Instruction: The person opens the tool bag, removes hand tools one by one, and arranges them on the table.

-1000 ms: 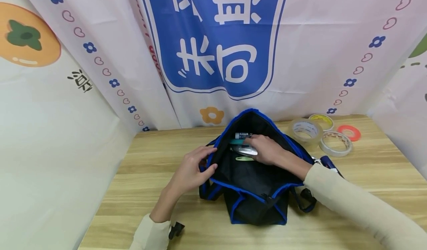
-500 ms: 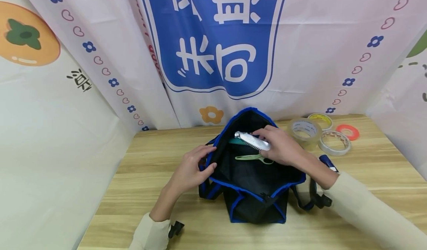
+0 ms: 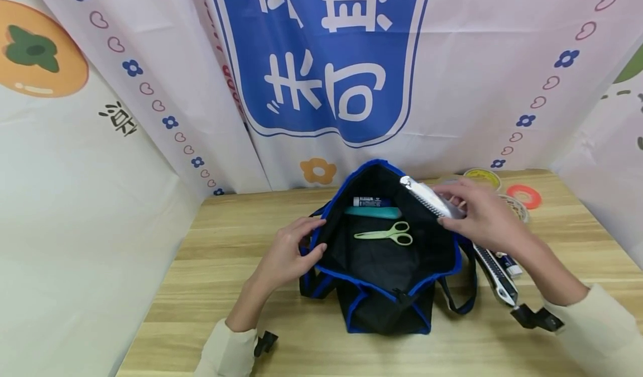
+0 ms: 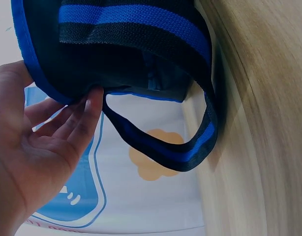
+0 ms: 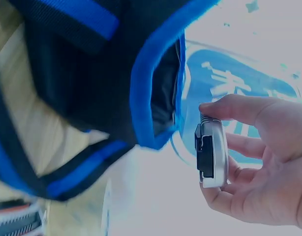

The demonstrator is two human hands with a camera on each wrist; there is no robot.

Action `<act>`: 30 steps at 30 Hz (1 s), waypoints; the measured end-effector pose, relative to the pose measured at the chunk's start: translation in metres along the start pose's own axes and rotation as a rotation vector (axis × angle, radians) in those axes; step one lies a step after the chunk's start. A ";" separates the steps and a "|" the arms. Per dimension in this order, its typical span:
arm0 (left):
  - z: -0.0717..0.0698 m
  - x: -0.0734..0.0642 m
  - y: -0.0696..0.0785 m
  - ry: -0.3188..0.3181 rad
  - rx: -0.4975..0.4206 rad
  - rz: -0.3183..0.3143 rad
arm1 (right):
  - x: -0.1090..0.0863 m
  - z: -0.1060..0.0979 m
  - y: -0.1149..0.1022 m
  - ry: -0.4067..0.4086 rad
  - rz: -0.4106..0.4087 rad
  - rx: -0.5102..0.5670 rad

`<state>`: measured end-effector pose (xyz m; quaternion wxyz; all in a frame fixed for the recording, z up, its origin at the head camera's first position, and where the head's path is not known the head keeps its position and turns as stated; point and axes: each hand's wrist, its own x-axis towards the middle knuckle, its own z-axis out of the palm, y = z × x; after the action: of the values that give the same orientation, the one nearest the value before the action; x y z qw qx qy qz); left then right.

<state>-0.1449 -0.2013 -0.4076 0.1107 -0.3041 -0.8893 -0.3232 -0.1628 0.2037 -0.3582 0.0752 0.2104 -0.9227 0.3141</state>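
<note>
A black tote bag with blue trim [image 3: 389, 318] stands on the table with its mouth spread wide. My left hand [image 3: 288, 257] pinches its left rim; in the left wrist view the hand [image 4: 47, 142] is at the blue edge, beside a strap [image 4: 175, 152]. Above the bag's right rim, my right hand [image 3: 487, 218] grips a silver utility knife [image 3: 427, 195]. The right wrist view has the knife [image 5: 213, 152] between thumb and fingers, apart from the bag. Inside the bag lie green scissors [image 3: 384, 234], a teal flat item [image 3: 374, 213] and a white-and-dark-blue tube [image 3: 372, 201].
Right of the bag, another utility knife [image 3: 496, 276] lies beside a dark blue tube with a white end [image 3: 509, 265]. Rolls of tape sit at the back right, including a yellow one [image 3: 484, 177] and a red one [image 3: 524, 196]. A printed curtain [image 3: 462, 98] hangs behind the table.
My right hand took the utility knife out of the bag and moved up and right with it past the rim. The scissors are now fully uncovered. My left hand stayed put.
</note>
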 end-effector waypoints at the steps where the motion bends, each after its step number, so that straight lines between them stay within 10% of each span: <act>1: 0.000 0.000 0.000 0.000 0.001 0.002 | -0.004 -0.002 0.004 0.013 0.003 -0.002; 30: 0.000 0.000 -0.001 -0.004 0.005 -0.004 | -0.096 -0.028 0.102 0.052 0.299 -0.066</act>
<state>-0.1456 -0.2019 -0.4079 0.1088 -0.3029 -0.8909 -0.3206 -0.1202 0.3266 -0.4181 0.0583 0.0597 -0.9513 0.2969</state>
